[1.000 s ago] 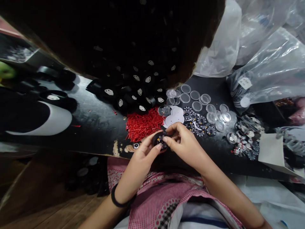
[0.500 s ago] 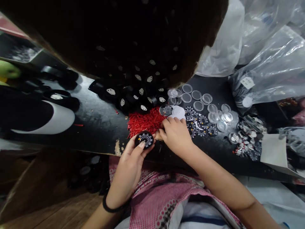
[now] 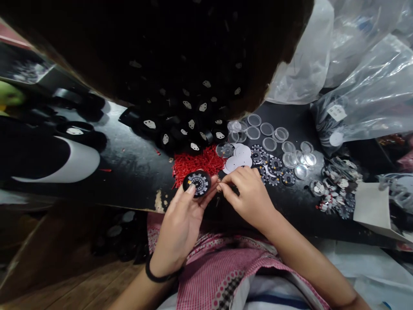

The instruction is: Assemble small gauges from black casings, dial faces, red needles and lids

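Note:
A round black gauge with a white-printed dial (image 3: 197,182) faces up in my left hand (image 3: 183,215); the thumb rests on its near edge and the fingers support it from below. Just right of it is my right hand (image 3: 250,191), thumb and forefinger pinched near the left fingertips. Whatever sits in that pinch is too small to make out. Behind the gauge lies a heap of thin red pointers (image 3: 196,162). White discs (image 3: 239,158) and loose black printed dials (image 3: 275,164) lie beyond my right hand.
Clear round covers (image 3: 266,128) are scattered behind the dials. A large dark container's mouth spills black housings (image 3: 177,129) at the back. Plastic bags (image 3: 371,90), a pile of small parts (image 3: 338,185) and a white box (image 3: 371,206) stand right. A white-rimmed cylinder (image 3: 85,161) lies left.
My right hand has come away from the white discs toward me, its thumb and forefinger now pinched beside the gauge. The left hand still holds the gauge, with its other fingers stretched further right.

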A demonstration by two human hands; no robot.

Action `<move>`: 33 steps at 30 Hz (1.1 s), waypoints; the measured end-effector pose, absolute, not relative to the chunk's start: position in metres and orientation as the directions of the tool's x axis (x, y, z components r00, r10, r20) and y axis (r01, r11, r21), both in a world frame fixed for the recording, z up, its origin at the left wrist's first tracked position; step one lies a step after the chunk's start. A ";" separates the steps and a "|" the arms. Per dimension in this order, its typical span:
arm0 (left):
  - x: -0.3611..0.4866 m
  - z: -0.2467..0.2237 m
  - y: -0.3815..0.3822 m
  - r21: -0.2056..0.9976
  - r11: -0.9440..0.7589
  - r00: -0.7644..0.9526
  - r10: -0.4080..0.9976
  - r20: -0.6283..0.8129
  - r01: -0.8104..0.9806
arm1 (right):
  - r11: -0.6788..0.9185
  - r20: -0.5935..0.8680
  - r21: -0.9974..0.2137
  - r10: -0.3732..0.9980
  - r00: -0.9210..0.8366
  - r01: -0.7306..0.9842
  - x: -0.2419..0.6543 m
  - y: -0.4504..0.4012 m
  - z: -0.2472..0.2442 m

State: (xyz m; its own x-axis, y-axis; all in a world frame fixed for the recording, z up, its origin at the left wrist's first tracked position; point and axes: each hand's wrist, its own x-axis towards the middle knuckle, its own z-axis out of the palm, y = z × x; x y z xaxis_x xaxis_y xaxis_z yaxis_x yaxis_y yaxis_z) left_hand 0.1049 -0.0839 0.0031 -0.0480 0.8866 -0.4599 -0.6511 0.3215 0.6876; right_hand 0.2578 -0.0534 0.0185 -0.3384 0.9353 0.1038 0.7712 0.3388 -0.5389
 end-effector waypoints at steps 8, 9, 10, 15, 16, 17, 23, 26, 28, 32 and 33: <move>0.113 -0.010 -0.086 0.844 0.376 -0.044 0.905 -0.423 -0.384 | 0.234 0.029 -0.724 0.950 -0.310 0.649 0.252 -0.057 0.030; 0.114 -0.011 -0.087 0.854 0.364 -0.036 0.914 -0.405 -0.371 | 0.221 0.013 -0.713 0.953 -0.302 0.665 0.252 -0.057 0.031; 0.115 -0.012 -0.088 0.860 0.355 -0.033 0.919 -0.393 -0.368 | 0.212 -0.002 -0.706 0.954 -0.300 0.676 0.253 -0.057 0.031; 0.113 -0.008 -0.088 0.887 0.338 -0.045 0.928 -0.370 -0.316 | 0.185 -0.029 -0.718 0.955 -0.295 0.671 0.255 -0.059 0.034; 0.112 -0.006 -0.088 0.899 0.330 -0.058 0.931 -0.361 -0.288 | 0.177 -0.031 -0.723 0.957 -0.287 0.668 0.255 -0.060 0.034; 0.112 -0.004 -0.088 0.911 0.320 -0.075 0.934 -0.349 -0.258 | 0.170 -0.034 -0.726 0.959 -0.280 0.667 0.254 -0.061 0.035; 0.108 0.005 -0.089 0.967 0.242 -0.152 0.956 -0.251 -0.078 | 0.130 -0.061 -0.739 0.964 -0.259 0.660 0.249 -0.068 0.035; 0.105 0.006 -0.088 0.966 0.253 -0.141 0.956 -0.259 -0.061 | 0.110 -0.076 -0.756 0.964 -0.253 0.645 0.247 -0.068 0.037; 0.102 0.005 -0.087 0.944 0.305 -0.083 0.945 -0.316 -0.126 | 0.118 -0.072 -0.748 0.964 -0.258 0.653 0.248 -0.065 0.040; 0.094 -0.003 -0.086 0.862 0.428 0.064 0.902 -0.427 -0.271 | 0.315 0.084 -0.646 0.935 -0.345 0.696 0.252 -0.060 0.041; 0.092 -0.005 -0.086 0.853 0.441 0.071 0.895 -0.440 -0.278 | 0.376 0.123 -0.592 0.916 -0.382 0.713 0.252 -0.058 0.040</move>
